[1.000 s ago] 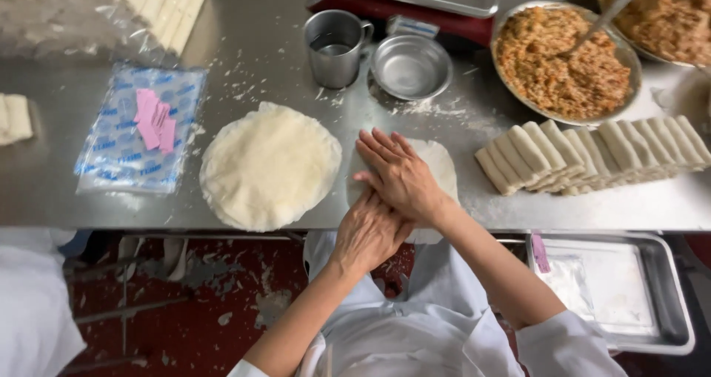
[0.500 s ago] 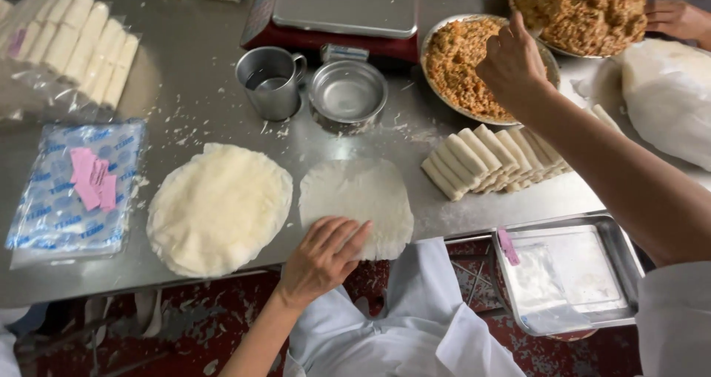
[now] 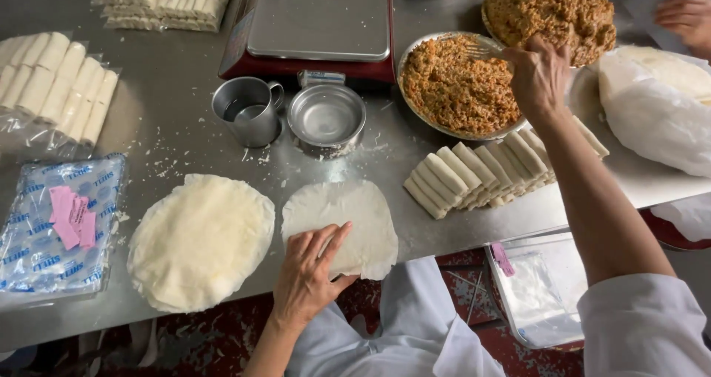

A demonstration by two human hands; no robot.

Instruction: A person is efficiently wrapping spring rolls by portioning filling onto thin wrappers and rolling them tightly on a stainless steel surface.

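My left hand [image 3: 309, 272] lies flat, fingers spread, on a single thin round wrapper [image 3: 348, 218] near the table's front edge. To its left sits a stack of round wrappers [image 3: 200, 240]. My right hand [image 3: 538, 72] reaches over the metal bowl of brown minced filling [image 3: 452, 88] and grips a fork [image 3: 481, 49] whose tines rest in the filling. A row of finished white rolls [image 3: 481, 171] lies just below that bowl.
A metal cup [image 3: 246, 110] and a small steel bowl [image 3: 326, 118] stand mid-table before a scale [image 3: 318, 21]. Bagged rolls [image 3: 55, 88] and a packet stack [image 3: 59, 221] lie left. Another person's hand [image 3: 685, 15] is far right beside a heaped filling bowl [image 3: 555, 10].
My right hand left the wrapper and moved up right to the filling bowl, taking hold of the fork. My left hand stayed on the wrapper. The view shifted closer.
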